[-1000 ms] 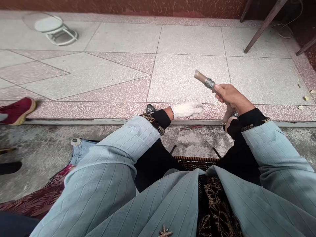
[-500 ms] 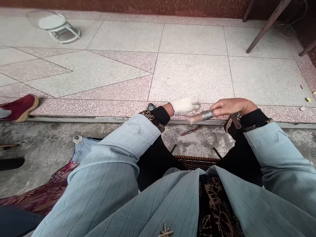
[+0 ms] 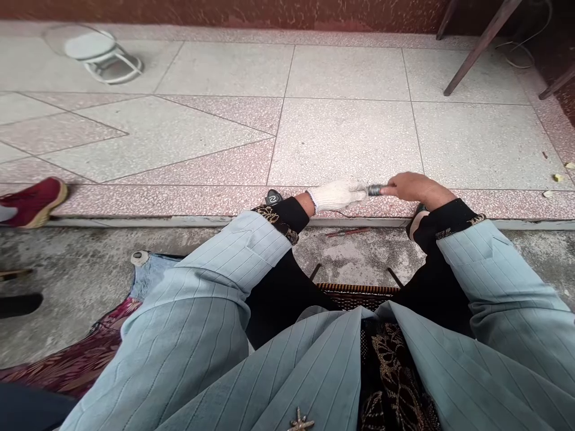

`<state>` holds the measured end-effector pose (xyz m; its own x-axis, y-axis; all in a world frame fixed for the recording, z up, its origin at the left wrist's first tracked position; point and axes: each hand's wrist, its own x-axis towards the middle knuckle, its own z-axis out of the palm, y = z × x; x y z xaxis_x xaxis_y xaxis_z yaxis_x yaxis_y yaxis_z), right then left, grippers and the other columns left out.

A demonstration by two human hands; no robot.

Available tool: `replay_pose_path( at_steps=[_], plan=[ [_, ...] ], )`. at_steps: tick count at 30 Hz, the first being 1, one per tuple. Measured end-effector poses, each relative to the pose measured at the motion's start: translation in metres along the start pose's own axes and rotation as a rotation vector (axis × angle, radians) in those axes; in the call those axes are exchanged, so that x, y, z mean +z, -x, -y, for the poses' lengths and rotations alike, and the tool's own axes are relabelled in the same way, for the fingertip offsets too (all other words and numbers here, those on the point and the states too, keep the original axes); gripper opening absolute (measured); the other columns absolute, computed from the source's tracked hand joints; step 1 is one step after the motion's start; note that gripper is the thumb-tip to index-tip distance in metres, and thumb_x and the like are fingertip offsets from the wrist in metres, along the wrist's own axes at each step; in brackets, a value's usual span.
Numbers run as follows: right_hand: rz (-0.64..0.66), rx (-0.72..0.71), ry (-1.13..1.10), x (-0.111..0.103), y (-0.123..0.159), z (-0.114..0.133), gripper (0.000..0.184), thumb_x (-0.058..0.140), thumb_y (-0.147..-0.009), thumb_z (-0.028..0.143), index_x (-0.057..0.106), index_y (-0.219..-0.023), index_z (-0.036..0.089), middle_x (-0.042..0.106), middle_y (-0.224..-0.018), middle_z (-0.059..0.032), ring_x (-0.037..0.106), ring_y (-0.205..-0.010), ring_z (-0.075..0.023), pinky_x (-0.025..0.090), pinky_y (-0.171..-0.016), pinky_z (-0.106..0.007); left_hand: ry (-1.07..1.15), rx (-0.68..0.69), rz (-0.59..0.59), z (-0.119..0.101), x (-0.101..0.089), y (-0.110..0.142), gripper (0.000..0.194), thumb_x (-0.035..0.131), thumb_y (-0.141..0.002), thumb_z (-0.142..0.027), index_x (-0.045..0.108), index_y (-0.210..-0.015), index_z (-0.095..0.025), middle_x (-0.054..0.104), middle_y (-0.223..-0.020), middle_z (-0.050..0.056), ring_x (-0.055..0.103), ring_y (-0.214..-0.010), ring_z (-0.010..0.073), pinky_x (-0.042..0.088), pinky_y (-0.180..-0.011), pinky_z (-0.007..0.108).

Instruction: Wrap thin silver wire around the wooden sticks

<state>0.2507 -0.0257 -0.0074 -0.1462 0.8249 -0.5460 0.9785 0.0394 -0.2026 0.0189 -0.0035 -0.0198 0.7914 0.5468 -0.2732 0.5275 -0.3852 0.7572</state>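
My left hand, in a white knit glove, is closed around the left end of a short stick wound with silvery wire. That end is hidden inside the glove. My bare right hand grips the other end, its fingers wrapped over it. Only the wire-wound middle shows in the gap between both hands. On the concrete below lies a thin reddish-brown stick. A fine dark line, perhaps a thread or wire, runs just under the glove.
The tiled step's edge runs across below my hands. A white stool stands far left, and someone's red shoe rests nearer on the step. Dark wooden legs rise at upper right. A woven seat edge shows between my knees.
My gloved left hand has closed on the stick's free left end, which showed bare before. My right hand has risen slightly and turned, bringing the stick nearly level.
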Motion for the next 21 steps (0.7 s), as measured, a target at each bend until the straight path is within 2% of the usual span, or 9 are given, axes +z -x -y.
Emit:
replay_pose_path(
  at_steps=[2,4,8,13,15,17,19,21],
  plan=[
    [-0.179,0.046,-0.121,-0.002,0.0,-0.003,0.052,0.05,-0.09,0.064,0.068,-0.096,0.016,0.063,-0.086,-0.0129,0.053,-0.069,-0.0208,0.036,-0.059,-0.034,0.087,0.012,0.04,-0.001,0.003,0.002,0.023,0.049,-0.09,-0.037,0.06,-0.082,-0.018,0.056,-0.064,0.001,0.047,-0.055,0.0118,0.036,-0.058,0.026],
    [-0.263,0.009,-0.357,-0.003,0.002,-0.005,0.051,0.048,-0.091,0.063,0.066,-0.096,0.015,0.059,-0.076,-0.0095,0.049,-0.063,-0.0173,0.037,-0.058,-0.032,0.142,0.019,0.096,-0.001,0.006,0.004,0.022,0.05,-0.09,-0.036,0.058,-0.081,-0.017,0.056,-0.064,0.0,0.046,-0.055,0.0109,0.037,-0.058,0.026],
    [-0.283,-0.176,-0.787,-0.001,0.006,-0.003,0.056,0.038,-0.093,0.069,0.058,-0.098,0.017,0.05,-0.065,-0.0031,0.041,-0.054,-0.0127,0.036,-0.053,-0.028,0.141,0.027,0.143,0.001,0.007,0.002,0.018,0.05,-0.089,-0.031,0.057,-0.08,-0.017,0.053,-0.062,-0.001,0.044,-0.056,0.0104,0.035,-0.058,0.025],
    [-0.221,-0.257,-0.919,-0.001,0.015,0.008,0.059,0.038,-0.089,0.077,0.053,-0.093,0.02,0.045,-0.062,0.0002,0.038,-0.051,-0.012,0.034,-0.049,-0.026,0.136,0.053,0.07,0.007,0.009,-0.007,0.018,0.048,-0.088,-0.033,0.054,-0.08,-0.018,0.048,-0.062,-0.002,0.041,-0.055,0.0107,0.034,-0.057,0.027],
    [-0.163,-0.322,-0.93,-0.003,0.022,0.011,0.053,0.043,-0.09,0.072,0.052,-0.087,0.02,0.045,-0.062,0.0009,0.037,-0.051,-0.0108,0.034,-0.05,-0.026,0.085,0.049,0.048,0.009,0.008,-0.009,0.021,0.049,-0.086,-0.036,0.055,-0.078,-0.018,0.05,-0.063,0.0,0.043,-0.057,0.0122,0.035,-0.057,0.028],
    [-0.038,-0.449,-0.882,-0.005,0.028,0.011,0.047,0.048,-0.092,0.065,0.052,-0.081,0.019,0.046,-0.064,0.0011,0.038,-0.052,-0.0097,0.034,-0.053,-0.025,0.005,0.038,0.033,0.01,0.006,-0.007,0.021,0.051,-0.085,-0.038,0.058,-0.079,-0.019,0.053,-0.064,0.003,0.047,-0.06,0.0148,0.035,-0.056,0.03],
    [0.164,-0.567,-0.761,-0.006,0.031,0.008,0.045,0.052,-0.093,0.06,0.052,-0.075,0.019,0.047,-0.064,0.0015,0.04,-0.054,-0.0091,0.034,-0.056,-0.025,-0.043,0.03,0.023,0.01,0.005,-0.005,0.02,0.053,-0.085,-0.04,0.061,-0.084,-0.021,0.055,-0.063,0.003,0.05,-0.062,0.0173,0.034,-0.054,0.031],
    [0.381,-0.604,-0.617,-0.005,0.03,0.005,0.045,0.054,-0.092,0.058,0.055,-0.074,0.018,0.046,-0.063,0.0027,0.039,-0.054,-0.0089,0.033,-0.056,-0.025,-0.061,0.032,0.011,0.008,0.004,-0.004,0.018,0.056,-0.083,-0.04,0.062,-0.084,-0.023,0.055,-0.062,0.003,0.051,-0.063,0.0181,0.034,-0.055,0.031]
  ],
)
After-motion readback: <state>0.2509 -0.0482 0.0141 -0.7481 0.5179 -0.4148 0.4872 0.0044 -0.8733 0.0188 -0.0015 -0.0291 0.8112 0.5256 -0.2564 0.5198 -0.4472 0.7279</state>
